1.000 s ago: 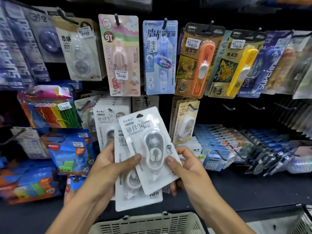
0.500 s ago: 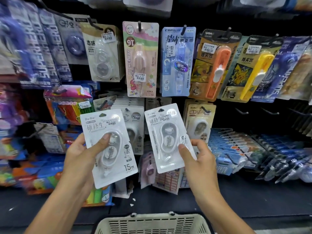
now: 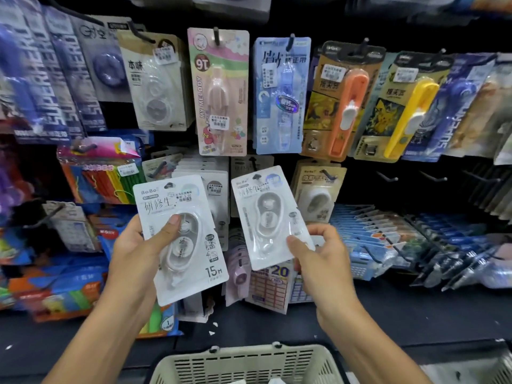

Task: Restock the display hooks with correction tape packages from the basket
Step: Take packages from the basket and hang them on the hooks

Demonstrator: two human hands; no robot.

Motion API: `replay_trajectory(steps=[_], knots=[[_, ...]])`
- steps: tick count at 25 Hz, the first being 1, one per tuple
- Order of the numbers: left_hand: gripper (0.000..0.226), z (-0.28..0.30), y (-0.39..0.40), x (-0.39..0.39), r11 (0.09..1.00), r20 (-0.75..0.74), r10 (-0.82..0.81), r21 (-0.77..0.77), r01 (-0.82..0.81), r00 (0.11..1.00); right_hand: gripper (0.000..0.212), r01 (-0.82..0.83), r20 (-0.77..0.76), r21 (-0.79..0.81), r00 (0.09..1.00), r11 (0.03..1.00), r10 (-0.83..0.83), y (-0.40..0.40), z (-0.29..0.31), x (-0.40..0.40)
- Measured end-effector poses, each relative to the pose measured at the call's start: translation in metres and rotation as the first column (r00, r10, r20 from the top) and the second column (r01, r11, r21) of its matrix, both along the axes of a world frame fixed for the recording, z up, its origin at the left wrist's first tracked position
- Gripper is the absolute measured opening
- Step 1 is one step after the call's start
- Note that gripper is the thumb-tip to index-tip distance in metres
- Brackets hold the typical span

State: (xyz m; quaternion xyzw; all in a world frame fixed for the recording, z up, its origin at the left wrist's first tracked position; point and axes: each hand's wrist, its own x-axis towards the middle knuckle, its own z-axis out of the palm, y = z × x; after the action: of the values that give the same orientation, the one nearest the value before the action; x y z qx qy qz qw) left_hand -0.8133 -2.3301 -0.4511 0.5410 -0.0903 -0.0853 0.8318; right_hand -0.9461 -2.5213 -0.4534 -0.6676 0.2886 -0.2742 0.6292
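Observation:
My left hand [image 3: 138,248] grips a white correction tape package [image 3: 191,261] marked 15M, thumb across its blister. My right hand [image 3: 315,253] pinches a second white correction tape package [image 3: 266,214] by its lower right corner, tilted left, its top close to a display hook [image 3: 253,164] in the middle row. More white packages of the same kind [image 3: 213,187] hang on the hook between the two held ones. The beige basket [image 3: 249,364] sits at the bottom centre, below both hands.
The pegboard is crowded with hanging stationery: a pink package [image 3: 221,92], a blue one [image 3: 281,95], orange [image 3: 340,103] and yellow ones [image 3: 401,106] above. Bare hooks [image 3: 388,177] stick out at right. A dark shelf ledge [image 3: 415,314] runs beneath.
The two packages, held stacked together a second ago, are apart now, one in each hand. My right hand has lifted its package toward the middle-row hook.

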Motion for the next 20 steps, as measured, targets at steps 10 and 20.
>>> replay_trajectory(steps=[10,20], knots=[[0.036,-0.005,-0.032,-0.009,0.94,0.288,-0.22,0.319,0.123,0.932,0.014,-0.514,0.035,0.112,0.857,0.85,0.514,0.029,-0.011,0.023],[0.069,-0.033,-0.027,0.036,0.29,0.63,-0.514,0.766,-0.574,0.582,0.016,-0.23,0.004,0.022,0.973,0.973,0.23,-0.003,-0.02,0.023]])
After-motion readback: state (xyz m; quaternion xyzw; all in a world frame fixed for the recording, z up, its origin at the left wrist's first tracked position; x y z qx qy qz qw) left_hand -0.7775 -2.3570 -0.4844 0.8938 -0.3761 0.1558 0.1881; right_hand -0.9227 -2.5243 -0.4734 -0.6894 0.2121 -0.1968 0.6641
